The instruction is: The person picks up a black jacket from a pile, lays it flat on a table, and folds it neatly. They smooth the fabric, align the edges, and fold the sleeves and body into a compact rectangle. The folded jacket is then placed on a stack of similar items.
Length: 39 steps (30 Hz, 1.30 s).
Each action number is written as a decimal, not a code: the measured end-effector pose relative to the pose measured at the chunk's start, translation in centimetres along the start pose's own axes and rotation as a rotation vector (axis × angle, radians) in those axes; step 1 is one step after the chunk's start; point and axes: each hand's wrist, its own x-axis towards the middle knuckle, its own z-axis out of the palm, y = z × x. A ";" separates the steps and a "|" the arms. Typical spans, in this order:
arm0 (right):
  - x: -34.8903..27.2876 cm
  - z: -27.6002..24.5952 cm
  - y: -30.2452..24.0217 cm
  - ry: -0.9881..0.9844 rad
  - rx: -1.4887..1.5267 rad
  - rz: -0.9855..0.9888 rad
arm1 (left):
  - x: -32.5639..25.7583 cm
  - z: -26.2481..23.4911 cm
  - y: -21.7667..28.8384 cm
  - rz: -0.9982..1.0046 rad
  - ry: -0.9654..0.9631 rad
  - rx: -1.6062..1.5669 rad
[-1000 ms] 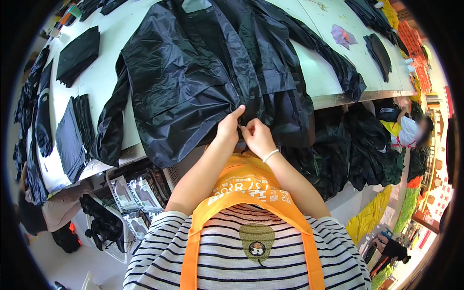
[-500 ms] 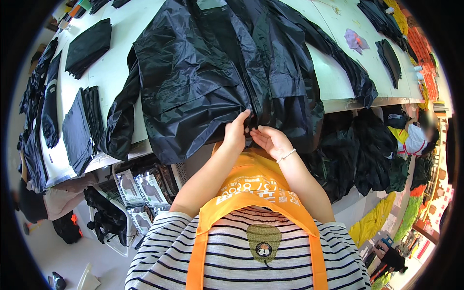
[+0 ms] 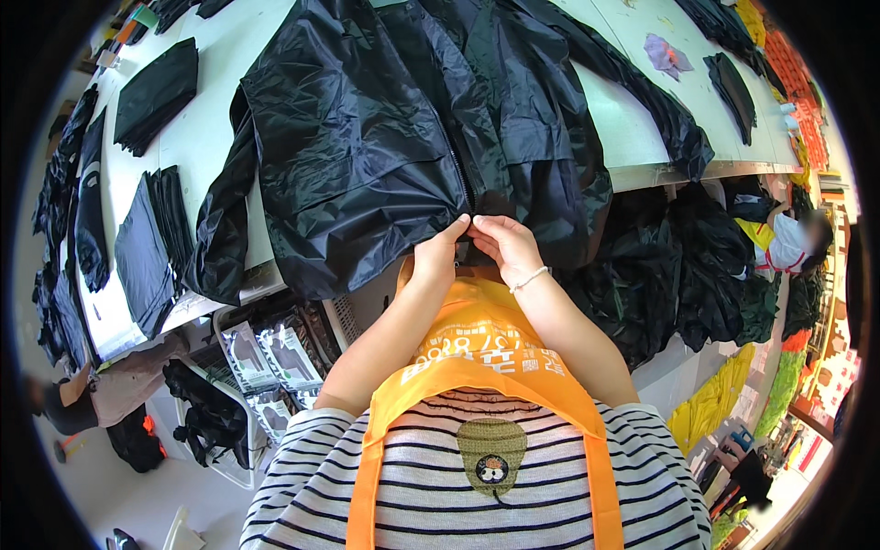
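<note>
A shiny black jacket (image 3: 348,137) lies spread over the table's near edge, its front hem hanging toward me and its sleeves out to both sides. At the bottom of its front opening, my left hand (image 3: 440,249) pinches the hem end of the zipper (image 3: 464,179) between thumb and fingers. My right hand (image 3: 511,247), with a beaded bracelet at the wrist, is closed on the facing edge right beside it. The thumbs nearly touch. The zipper's lowest end and any slider are hidden by my fingers.
On the pale table (image 3: 215,119) lie folded black garments (image 3: 158,96) and a lilac cloth scrap (image 3: 667,57). Below the edge are a white basket of packaged goods (image 3: 266,357) and heaped black garments (image 3: 678,266). A person (image 3: 82,394) is at far left, another (image 3: 790,242) at right.
My right hand has moved up and inward, and its fingers have closed at the zipper end beside my left hand. My left hand has shifted slightly down and left.
</note>
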 end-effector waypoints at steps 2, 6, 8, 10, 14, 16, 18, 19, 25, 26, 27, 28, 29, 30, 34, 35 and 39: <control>-0.1 0.4 0.6 0.031 0.023 -0.038 | -0.3 -0.2 -0.2 0.166 0.032 0.154; -0.6 0.5 1.2 0.061 -0.026 -0.082 | -0.3 -1.6 -0.7 0.305 0.009 1.016; -0.7 0.6 1.5 0.072 -0.075 -0.095 | 2.8 -3.8 -4.1 0.694 0.049 1.283; -0.6 1.2 1.7 0.066 -0.119 -0.077 | 8.7 -5.9 -8.0 1.428 0.325 1.494; 0.8 -1.0 1.6 -0.042 -0.429 -0.142 | 3.9 -5.5 -5.3 1.047 0.076 1.644; 0.9 -0.9 1.1 -0.088 -0.919 -0.293 | -0.2 -4.0 -2.0 0.687 0.032 1.233; 0.4 -0.5 0.1 -0.164 -1.164 -0.442 | -1.0 -4.2 -1.3 0.325 0.004 0.973; 0.3 -0.1 -0.3 -0.165 -1.242 -0.438 | -1.3 -4.4 -1.1 0.166 0.005 0.835; 0.7 2.3 -3.7 -0.780 -1.988 -0.816 | -1.4 -5.3 -2.7 -0.028 -0.193 0.461; 1.3 2.3 -3.7 -0.888 -2.072 -0.925 | 0.3 -6.7 -5.6 -0.027 -0.163 0.529; 2.2 2.6 -4.1 -0.998 -2.087 -1.194 | -1.1 -5.7 -4.0 0.175 -0.109 0.660; 3.5 3.3 -4.5 -1.027 -2.176 -1.298 | -1.6 -5.1 -4.4 0.531 0.015 0.700; 4.7 3.6 -4.4 -1.066 -2.163 -1.288 | -1.7 -4.9 -4.4 0.497 -0.009 0.691; 5.6 3.8 -4.5 -1.103 -2.152 -1.276 | -1.6 -4.8 -4.3 0.463 -0.035 0.681; 5.5 4.0 -4.9 -1.316 -2.195 -1.237 | -2.3 -4.7 -5.2 0.355 0.005 0.556; 5.1 3.9 -5.1 -1.331 -2.163 -1.150 | -2.4 -4.7 -5.7 0.394 0.069 0.617; 5.3 3.2 -6.7 -1.218 -1.922 -0.939 | -3.3 -3.9 -5.3 -0.040 0.004 0.087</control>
